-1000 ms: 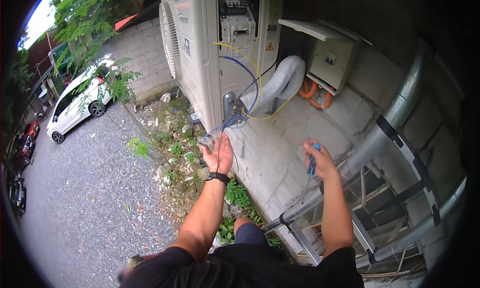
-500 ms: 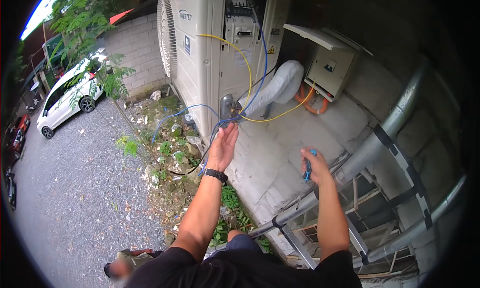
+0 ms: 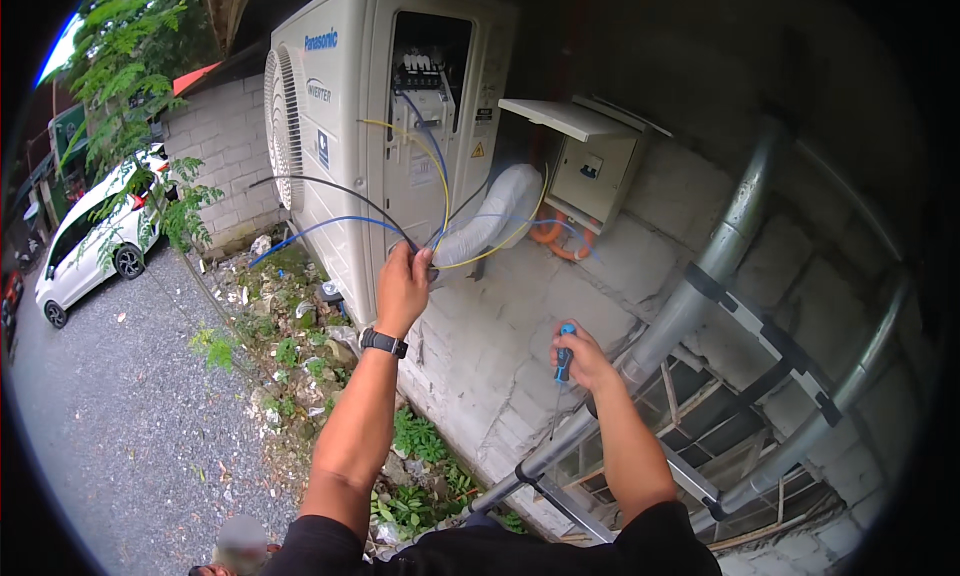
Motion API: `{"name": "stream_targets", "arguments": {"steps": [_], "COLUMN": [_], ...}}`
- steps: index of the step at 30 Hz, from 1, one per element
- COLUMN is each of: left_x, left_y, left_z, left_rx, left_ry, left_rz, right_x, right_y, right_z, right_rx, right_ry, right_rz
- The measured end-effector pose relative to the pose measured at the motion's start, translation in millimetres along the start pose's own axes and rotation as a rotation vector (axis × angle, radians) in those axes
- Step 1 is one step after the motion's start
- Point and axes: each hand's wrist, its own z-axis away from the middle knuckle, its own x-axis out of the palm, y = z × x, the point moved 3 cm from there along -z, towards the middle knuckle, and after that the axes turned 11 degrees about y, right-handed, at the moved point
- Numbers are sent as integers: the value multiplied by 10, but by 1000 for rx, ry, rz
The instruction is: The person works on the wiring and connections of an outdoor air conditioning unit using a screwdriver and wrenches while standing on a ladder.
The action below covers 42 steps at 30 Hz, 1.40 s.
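Note:
My left hand point(image 3: 405, 286) is closed on a bundle of blue, black and yellow wires point(image 3: 322, 222) at the lower side of a white outdoor air-conditioner unit point(image 3: 352, 226), whose terminal cover is off, exposing a terminal block point(image 3: 420, 76). The loose wire ends arc out to both sides. Just right of that hand, a white-wrapped pipe bundle point(image 3: 492, 214) bends down to the unit. My right hand point(image 3: 588, 361) grips a blue-handled screwdriver point(image 3: 564, 366), its thin shaft pointing down, beside the tubular ladder rail.
A metal ladder point(image 3: 672, 316) spans the lower right beside a block wall. An open-lidded switch box point(image 3: 592, 194) hangs above orange conduit point(image 3: 570, 251). A narrow tree point(image 3: 140, 76), a white car point(image 3: 85, 256) on gravel and another person point(image 3: 240, 546) are at left.
My left hand has risen and closed on the wires, whose ends now fan out leftward. The right hand still holds the screwdriver. The view has shifted, leaving the other person partly visible.

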Motion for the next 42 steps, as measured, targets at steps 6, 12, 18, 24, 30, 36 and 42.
{"name": "stream_targets", "arguments": {"steps": [6,12,18,24,30,36,42], "left_x": [278,293,-69,-629,-1311,-744,-456], "left_y": [168,443,251,-627,-2453,-1711,-828], "left_z": [-729,-937,-612,212,3148,2653,1444], "left_rx": [412,380,279,-185,-297,-224,-30], "left_ry": [-64,-385,-413,-45,-489,-537,-332], "left_rz": [-333,-729,-529,154,-472,-623,-525], "right_x": [-31,21,56,51,177,78,226], "right_y": [125,102,124,129,212,231,225], "right_z": [-93,-25,31,67,63,66,-3], "right_rx": [11,26,63,67,125,182,195], "right_ry": [6,18,-56,-62,-113,-51,-89], "right_rz": [37,126,24,99,148,264,302]}}
